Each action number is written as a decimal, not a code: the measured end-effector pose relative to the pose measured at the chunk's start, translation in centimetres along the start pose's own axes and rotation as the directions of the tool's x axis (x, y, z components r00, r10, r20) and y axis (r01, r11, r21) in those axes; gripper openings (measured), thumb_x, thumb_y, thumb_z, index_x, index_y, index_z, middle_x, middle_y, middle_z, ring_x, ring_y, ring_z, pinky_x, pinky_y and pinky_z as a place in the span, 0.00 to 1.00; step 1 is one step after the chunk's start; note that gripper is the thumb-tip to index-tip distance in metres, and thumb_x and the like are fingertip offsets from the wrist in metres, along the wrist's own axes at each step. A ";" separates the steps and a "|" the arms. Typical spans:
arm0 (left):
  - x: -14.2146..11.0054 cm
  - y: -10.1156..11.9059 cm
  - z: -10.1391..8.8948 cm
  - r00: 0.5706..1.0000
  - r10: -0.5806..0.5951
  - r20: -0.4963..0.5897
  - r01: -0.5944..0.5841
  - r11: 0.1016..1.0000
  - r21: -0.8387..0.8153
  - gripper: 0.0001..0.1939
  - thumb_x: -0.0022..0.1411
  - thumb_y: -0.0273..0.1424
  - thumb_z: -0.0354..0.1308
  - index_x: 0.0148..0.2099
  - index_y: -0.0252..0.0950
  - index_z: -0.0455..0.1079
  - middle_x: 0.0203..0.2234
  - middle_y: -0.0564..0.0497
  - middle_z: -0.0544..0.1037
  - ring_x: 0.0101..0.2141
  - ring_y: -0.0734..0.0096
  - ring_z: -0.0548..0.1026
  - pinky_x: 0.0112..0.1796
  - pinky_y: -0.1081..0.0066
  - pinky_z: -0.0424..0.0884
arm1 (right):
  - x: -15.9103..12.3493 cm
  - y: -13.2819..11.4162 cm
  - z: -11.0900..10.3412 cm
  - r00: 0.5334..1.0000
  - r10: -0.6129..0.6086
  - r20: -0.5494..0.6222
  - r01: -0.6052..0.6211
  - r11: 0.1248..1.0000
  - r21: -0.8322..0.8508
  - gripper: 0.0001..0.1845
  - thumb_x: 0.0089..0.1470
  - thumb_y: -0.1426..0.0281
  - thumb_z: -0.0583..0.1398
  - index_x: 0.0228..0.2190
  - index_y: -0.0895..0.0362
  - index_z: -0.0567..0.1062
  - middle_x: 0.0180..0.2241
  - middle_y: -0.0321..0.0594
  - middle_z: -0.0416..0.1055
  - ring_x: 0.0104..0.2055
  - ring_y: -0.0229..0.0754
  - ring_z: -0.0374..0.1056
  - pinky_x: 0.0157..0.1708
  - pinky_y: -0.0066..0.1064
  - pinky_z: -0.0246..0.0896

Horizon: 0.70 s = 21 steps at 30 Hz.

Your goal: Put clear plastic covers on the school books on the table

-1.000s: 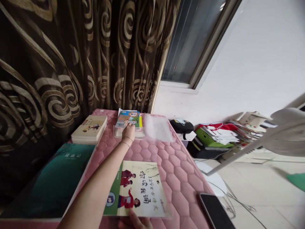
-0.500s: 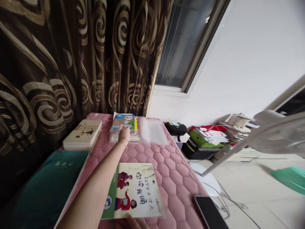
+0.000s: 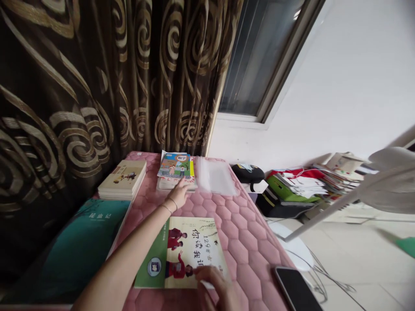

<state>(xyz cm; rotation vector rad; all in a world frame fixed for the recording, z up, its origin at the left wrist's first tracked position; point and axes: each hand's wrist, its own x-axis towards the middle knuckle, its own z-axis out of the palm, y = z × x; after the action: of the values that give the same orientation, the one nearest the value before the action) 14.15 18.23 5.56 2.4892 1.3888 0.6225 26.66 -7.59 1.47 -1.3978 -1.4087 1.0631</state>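
My left hand [image 3: 179, 193] reaches to the near edge of a small stack, fingers stretched out, index finger close to or on the lower pale cover. On top of that stack lies a blue booklet [image 3: 175, 163] with cartoon children. My right hand [image 3: 218, 286], slightly blurred, curls over the lower edge of a cream and green book [image 3: 181, 252] lying nearer me. Its fingers are bent on the cover, and a whitish edge shows between finger and thumb. Part of the title is hidden under this hand.
On the left are a teal book [image 3: 94, 233] and a pile of beige books [image 3: 125, 177]. Clear plastic sleeves [image 3: 220, 177] lie right of the stack. A phone [image 3: 296, 287] rests at the right edge of the pink quilted surface [image 3: 240, 242]. A white fan [image 3: 330, 207] stands beyond.
My left hand has drawn back from the top of the blue booklet towards me. My right hand has come up from the book's lower edge onto its cover. The view has shifted slightly.
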 end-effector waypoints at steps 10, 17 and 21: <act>-16.2 3.5 -2.3 0.898 0.125 0.421 -0.101 0.992 -0.079 0.29 0.49 0.45 0.64 0.54 0.45 0.70 0.62 0.47 0.62 0.63 0.46 0.54 0.60 0.46 0.51 | 2.5 1.8 -4.5 0.940 -0.051 0.336 0.231 0.822 -0.521 0.34 0.42 0.67 0.66 0.54 0.54 0.72 0.63 0.45 0.56 0.67 0.60 0.44 0.62 0.53 0.48; -20.6 2.5 -3.6 0.832 0.003 0.554 0.090 0.986 -0.140 0.45 0.43 0.36 0.67 0.64 0.46 0.58 0.67 0.49 0.52 0.65 0.48 0.49 0.63 0.47 0.41 | 2.5 2.7 -5.2 0.917 -0.090 0.388 0.321 0.744 -0.586 0.32 0.46 0.70 0.64 0.55 0.54 0.70 0.62 0.44 0.56 0.66 0.53 0.47 0.62 0.47 0.52; -20.4 2.3 -3.4 0.837 -0.024 0.547 0.127 0.980 -0.152 0.39 0.45 0.28 0.63 0.61 0.45 0.62 0.66 0.50 0.55 0.65 0.52 0.52 0.64 0.49 0.40 | 2.7 2.5 -5.4 0.892 -0.134 0.432 0.386 0.724 -0.572 0.29 0.48 0.75 0.61 0.54 0.52 0.71 0.61 0.41 0.60 0.66 0.50 0.48 0.64 0.46 0.48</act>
<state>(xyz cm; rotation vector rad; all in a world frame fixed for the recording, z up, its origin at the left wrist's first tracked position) 4.92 -0.35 4.28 2.2003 1.1366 0.0032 32.55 -4.87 0.53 -1.4275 -2.3443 0.6741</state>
